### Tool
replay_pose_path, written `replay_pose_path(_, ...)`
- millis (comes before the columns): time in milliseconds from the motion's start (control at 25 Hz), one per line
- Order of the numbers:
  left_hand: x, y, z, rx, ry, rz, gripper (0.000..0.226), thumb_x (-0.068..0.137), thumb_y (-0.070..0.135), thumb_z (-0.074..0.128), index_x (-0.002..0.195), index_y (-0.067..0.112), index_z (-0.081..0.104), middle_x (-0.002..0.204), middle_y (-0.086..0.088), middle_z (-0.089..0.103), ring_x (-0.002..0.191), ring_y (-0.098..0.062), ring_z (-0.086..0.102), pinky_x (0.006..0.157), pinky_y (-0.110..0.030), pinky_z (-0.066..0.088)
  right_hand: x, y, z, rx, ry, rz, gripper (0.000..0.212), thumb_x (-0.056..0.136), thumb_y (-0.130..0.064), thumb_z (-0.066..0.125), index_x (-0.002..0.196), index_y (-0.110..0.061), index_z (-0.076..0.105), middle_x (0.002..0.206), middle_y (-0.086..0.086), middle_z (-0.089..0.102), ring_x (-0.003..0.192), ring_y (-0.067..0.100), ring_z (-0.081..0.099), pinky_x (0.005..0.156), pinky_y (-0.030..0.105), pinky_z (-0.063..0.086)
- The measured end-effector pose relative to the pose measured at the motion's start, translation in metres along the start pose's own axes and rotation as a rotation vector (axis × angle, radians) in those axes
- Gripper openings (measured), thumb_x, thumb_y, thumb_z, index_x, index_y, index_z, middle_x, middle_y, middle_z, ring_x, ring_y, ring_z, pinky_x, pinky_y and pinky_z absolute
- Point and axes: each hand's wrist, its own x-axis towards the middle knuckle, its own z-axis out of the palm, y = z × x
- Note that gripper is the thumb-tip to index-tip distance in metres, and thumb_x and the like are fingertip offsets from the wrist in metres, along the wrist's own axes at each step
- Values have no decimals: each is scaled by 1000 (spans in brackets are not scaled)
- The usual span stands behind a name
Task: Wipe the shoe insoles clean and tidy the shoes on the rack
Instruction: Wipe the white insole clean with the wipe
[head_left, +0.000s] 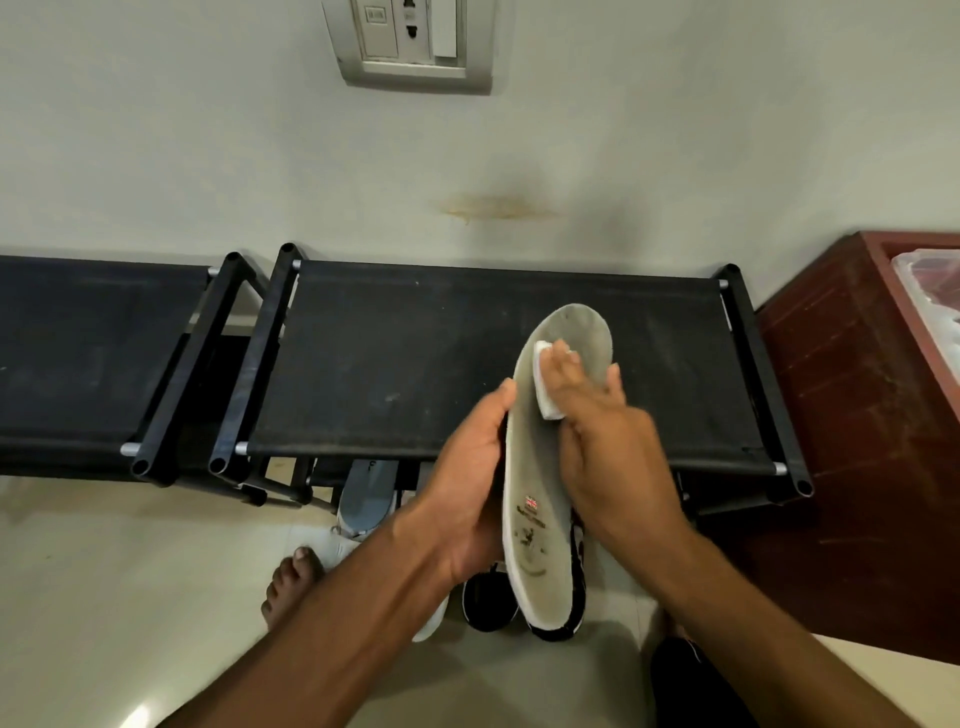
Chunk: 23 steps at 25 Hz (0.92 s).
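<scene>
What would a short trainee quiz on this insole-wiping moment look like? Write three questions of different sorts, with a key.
1. True or false: the left hand holds the insole by its edge.
2. What do the right hand fingers press on the insole? A) brush B) white wipe C) spray bottle
3. Fill in: the insole is held above the black ___.

Key: 1 true; 2 B; 3 shoe rack.
</scene>
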Motion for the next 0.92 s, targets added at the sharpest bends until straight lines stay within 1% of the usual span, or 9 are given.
replay_pose_path(80, 2, 7, -2, -89, 40, 3, 52, 98, 50, 45, 126, 12, 68, 119, -10, 69, 110, -24, 66, 100, -39, 49, -12, -18, 8, 58, -86, -68, 62, 96, 3, 39, 151, -26, 34, 157, -8, 29, 148, 19, 21, 123, 34, 12)
replay_pose_path(200, 6, 21, -15, -198, 51, 21, 62, 96, 56, 48, 136, 10, 58, 127, -17, 64, 122, -30, 59, 111, -47, 41, -26, -39, 11, 133, -187, -178, 59, 92, 2, 40, 147, -18, 42, 154, -3, 36, 146, 16, 25, 122, 37, 18)
replay_pose_path(320, 3, 27, -17, -145, 36, 3, 66, 95, 58, 47, 131, 5, 63, 126, -20, 65, 117, -28, 64, 107, -43, 45, -21, -31, 11, -77, -69, -298, 59, 84, 3, 55, 141, -12, 49, 146, 5, 48, 139, 11, 30, 115, 44, 29)
replay_pose_path(400, 1, 21, -13, -113, 4, -5, 58, 98, 52, 46, 130, 8, 64, 125, -15, 67, 115, -25, 65, 101, -39, 50, -7, -12, 6, -171, -23, -214, 66, 87, 8, 56, 148, -14, 40, 151, 4, 40, 141, 11, 23, 118, 40, 20)
replay_pose_path(480, -1, 19, -12, -79, 27, 13, 55, 99, 49, 44, 133, 9, 61, 129, -14, 66, 119, -25, 63, 103, -40, 48, -2, -5, 2, -157, -52, -146, 65, 91, 9, 44, 151, -14, 32, 155, 2, 32, 145, 13, 24, 121, 36, 9)
replay_pose_path(640, 5, 33, -21, -114, 106, 60, 62, 99, 53, 43, 130, 3, 61, 129, -21, 64, 125, -33, 58, 114, -45, 38, -30, -30, 14, -17, -249, -225, 52, 101, -13, 35, 151, -24, 32, 157, -9, 25, 148, 15, 16, 120, 37, 17)
replay_pose_path(720, 4, 34, -23, -134, 89, 73, 62, 100, 54, 39, 131, 4, 60, 129, -19, 64, 127, -32, 57, 114, -44, 36, -31, -29, 14, -127, -186, -291, 55, 93, -11, 48, 147, -21, 41, 153, -1, 38, 144, 22, 25, 115, 43, 22)
replay_pose_path(800, 3, 28, -20, -123, 39, 46, 63, 100, 53, 39, 131, 3, 60, 131, -18, 63, 127, -30, 57, 112, -43, 40, -17, -12, 12, -228, -50, -258, 66, 82, 5, 63, 143, -14, 48, 146, 6, 48, 138, 20, 38, 112, 45, 19)
replay_pose_path(920, -1, 20, -12, -83, -15, 52, 56, 98, 47, 41, 132, 6, 61, 133, -15, 63, 127, -27, 58, 111, -42, 40, -6, -10, 7, -194, -25, -182, 65, 86, 10, 51, 146, -12, 43, 150, 7, 43, 140, 18, 38, 117, 43, 12)
